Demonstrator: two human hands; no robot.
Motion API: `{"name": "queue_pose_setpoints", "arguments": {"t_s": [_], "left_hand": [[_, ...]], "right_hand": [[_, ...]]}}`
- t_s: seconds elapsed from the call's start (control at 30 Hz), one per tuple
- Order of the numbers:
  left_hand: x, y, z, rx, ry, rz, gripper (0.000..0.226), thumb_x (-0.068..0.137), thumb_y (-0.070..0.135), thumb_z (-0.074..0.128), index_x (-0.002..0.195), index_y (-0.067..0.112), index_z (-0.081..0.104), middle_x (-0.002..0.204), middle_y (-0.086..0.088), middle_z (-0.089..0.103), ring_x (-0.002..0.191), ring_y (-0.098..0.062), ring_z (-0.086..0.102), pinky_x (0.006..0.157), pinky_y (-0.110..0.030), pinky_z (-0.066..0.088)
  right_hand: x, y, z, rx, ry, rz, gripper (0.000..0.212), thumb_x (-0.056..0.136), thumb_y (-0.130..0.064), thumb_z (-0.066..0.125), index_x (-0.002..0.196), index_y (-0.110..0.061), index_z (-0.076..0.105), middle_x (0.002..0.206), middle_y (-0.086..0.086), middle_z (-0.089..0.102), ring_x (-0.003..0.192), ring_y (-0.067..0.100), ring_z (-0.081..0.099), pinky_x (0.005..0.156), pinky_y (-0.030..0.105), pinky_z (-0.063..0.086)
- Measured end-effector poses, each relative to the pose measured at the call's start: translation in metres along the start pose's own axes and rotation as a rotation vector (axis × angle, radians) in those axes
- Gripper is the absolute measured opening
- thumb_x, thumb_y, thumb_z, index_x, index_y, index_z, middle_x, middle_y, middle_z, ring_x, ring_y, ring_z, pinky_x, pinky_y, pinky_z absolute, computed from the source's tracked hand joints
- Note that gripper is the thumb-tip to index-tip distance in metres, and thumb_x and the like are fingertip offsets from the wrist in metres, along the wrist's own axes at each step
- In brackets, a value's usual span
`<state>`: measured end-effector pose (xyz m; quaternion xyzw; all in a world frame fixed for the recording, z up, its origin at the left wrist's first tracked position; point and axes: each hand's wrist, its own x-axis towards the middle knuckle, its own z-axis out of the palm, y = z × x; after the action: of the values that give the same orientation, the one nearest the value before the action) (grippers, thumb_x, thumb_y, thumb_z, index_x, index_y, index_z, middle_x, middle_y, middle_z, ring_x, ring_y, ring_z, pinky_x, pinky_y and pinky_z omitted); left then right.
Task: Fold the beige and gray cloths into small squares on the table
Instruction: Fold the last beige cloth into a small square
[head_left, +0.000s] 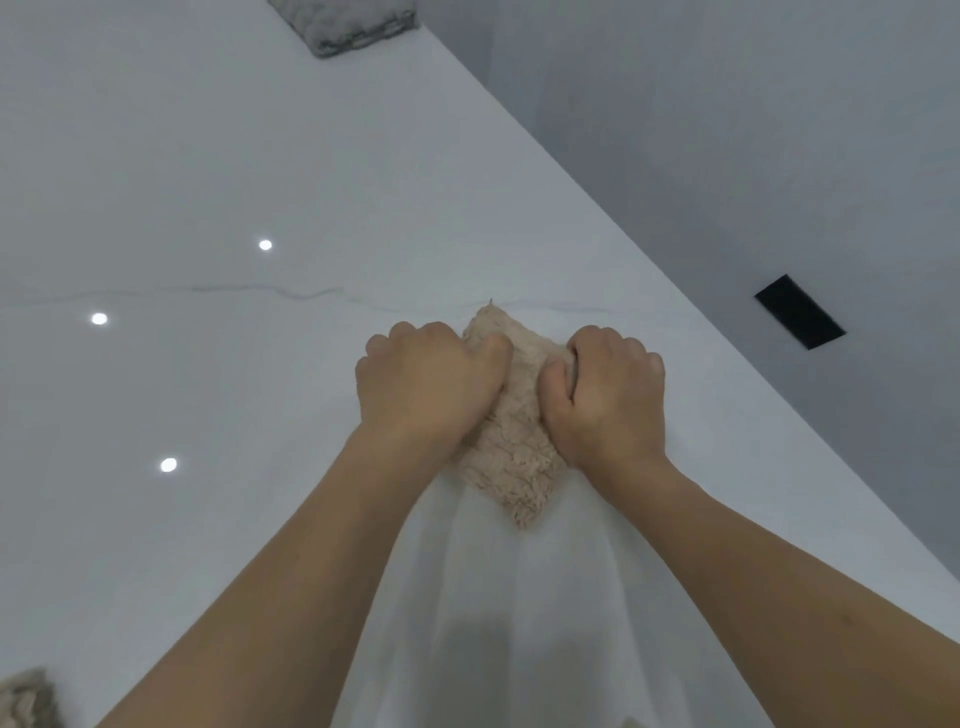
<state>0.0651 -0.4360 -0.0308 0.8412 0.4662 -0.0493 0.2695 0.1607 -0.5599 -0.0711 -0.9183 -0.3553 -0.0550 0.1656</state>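
Two bare hands work on a beige cloth (511, 415) that lies folded into a small, roughly diamond-shaped pad on the white glossy desk (234, 156), near its right edge. The left hand (434, 387) sits on the cloth's left side with fingers curled down over its edge, and its grip is closed on the fabric. The right hand (610, 395) sits on the cloth's right side, thumb and curled fingers pinching a fold, so that grip also clasps the beige cloth. Between the two hands a strip of fluffy pile shows, with one corner pointing far and another pointing near. A gray cloth (345, 23), folded, rests at the far edge of the desk, well apart from the hands. At the near left corner a bit of another beige, fluffy fabric (28, 699) shows, cut off by the picture's edge. Beyond the desk's right edge, a black rectangle (800, 312) sits in the gray floor.
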Motion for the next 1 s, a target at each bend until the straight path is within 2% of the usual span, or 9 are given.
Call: {"name": "queue_pose_setpoints", "arguments": {"t_s": [0.17,0.27,0.33,0.53,0.67,0.73,0.8,0.87,1.0], "left_hand": [[0.002,0.004,-0.007,-0.210,-0.104,-0.029,0.047,0.089,0.063,0.041,0.076,0.018,0.046,0.073,0.001,0.051,0.066,-0.018,0.050,0.056,-0.031,0.032],[-0.002,0.005,-0.015,-0.334,-0.285,-0.114,0.062,0.085,0.071,0.047,0.096,0.012,0.064,0.087,-0.003,0.068,0.076,-0.021,0.066,0.066,-0.034,0.052],[-0.012,0.007,-0.017,-0.513,-0.376,-0.140,0.051,0.089,0.061,0.054,0.099,0.014,0.070,0.088,-0.006,0.075,0.078,-0.026,0.073,0.076,-0.043,0.060],[-0.034,0.026,-0.015,-1.062,-0.276,-0.013,0.025,0.100,0.038,0.052,0.111,0.019,0.063,0.102,-0.005,0.075,0.097,-0.026,0.072,0.087,-0.046,0.057],[-0.034,0.063,-0.014,-1.240,-0.196,0.101,0.026,0.103,0.034,0.048,0.118,0.014,0.055,0.113,-0.011,0.069,0.102,-0.025,0.070,0.085,-0.045,0.058],[-0.030,0.083,-0.013,-1.273,-0.146,0.127,0.022,0.103,0.035,0.047,0.114,0.016,0.053,0.109,-0.010,0.067,0.097,-0.023,0.069,0.085,-0.049,0.059],[-0.024,0.099,-0.008,-1.295,-0.081,0.105,0.022,0.103,0.037,0.046,0.109,0.017,0.052,0.102,-0.007,0.064,0.091,-0.022,0.067,0.085,-0.052,0.057],[-0.016,0.109,-0.001,-1.311,-0.009,0.059,0.028,0.102,0.042,0.044,0.107,0.015,0.052,0.102,-0.004,0.064,0.093,-0.021,0.068,0.085,-0.052,0.058],[0.012,0.108,0.016,-1.036,0.249,0.012,0.037,0.102,0.048,0.032,0.103,0.017,0.052,0.095,0.002,0.063,0.087,-0.014,0.065,0.074,-0.038,0.055]], "right_hand": [[0.003,0.004,0.000,0.085,0.005,-0.083,0.030,0.085,-0.038,0.039,0.065,-0.015,0.039,0.068,0.000,0.042,0.063,0.024,0.040,0.063,0.038,0.035],[0.004,0.005,-0.004,0.252,-0.022,-0.095,0.033,0.084,-0.042,0.036,0.065,-0.015,0.037,0.058,-0.002,0.040,0.059,0.023,0.040,0.063,0.038,0.036],[0.002,0.009,-0.007,0.425,-0.045,-0.051,0.030,0.085,-0.043,0.040,0.072,-0.016,0.044,0.058,-0.003,0.046,0.059,0.022,0.044,0.065,0.037,0.039],[0.010,0.022,-0.042,1.245,-0.228,0.429,0.018,0.089,-0.031,0.054,0.093,-0.015,0.059,0.069,-0.004,0.049,0.067,0.012,0.048,0.064,0.027,0.043],[0.040,0.048,-0.066,1.771,-0.627,0.832,0.055,0.092,-0.048,0.053,0.138,-0.021,0.041,0.114,0.011,0.067,0.098,0.028,0.070,0.086,0.050,0.054],[0.050,0.058,-0.071,1.676,-0.792,0.862,0.071,0.094,-0.056,0.046,0.149,-0.019,0.023,0.118,0.017,0.066,0.096,0.031,0.070,0.087,0.054,0.053],[0.063,0.063,-0.070,1.566,-0.802,0.803,0.059,0.099,-0.047,0.044,0.139,-0.005,0.034,0.106,0.016,0.070,0.081,0.026,0.072,0.079,0.048,0.057],[0.085,0.066,-0.068,1.538,-0.686,0.729,0.035,0.101,-0.026,0.047,0.134,-0.018,0.038,0.114,0.014,0.067,0.080,0.021,0.073,0.069,0.042,0.059],[0.132,0.065,-0.061,1.091,-0.416,0.443,0.045,0.100,-0.013,0.044,0.139,-0.033,0.041,0.097,0.001,0.064,0.067,0.017,0.062,0.061,0.030,0.055]]}}
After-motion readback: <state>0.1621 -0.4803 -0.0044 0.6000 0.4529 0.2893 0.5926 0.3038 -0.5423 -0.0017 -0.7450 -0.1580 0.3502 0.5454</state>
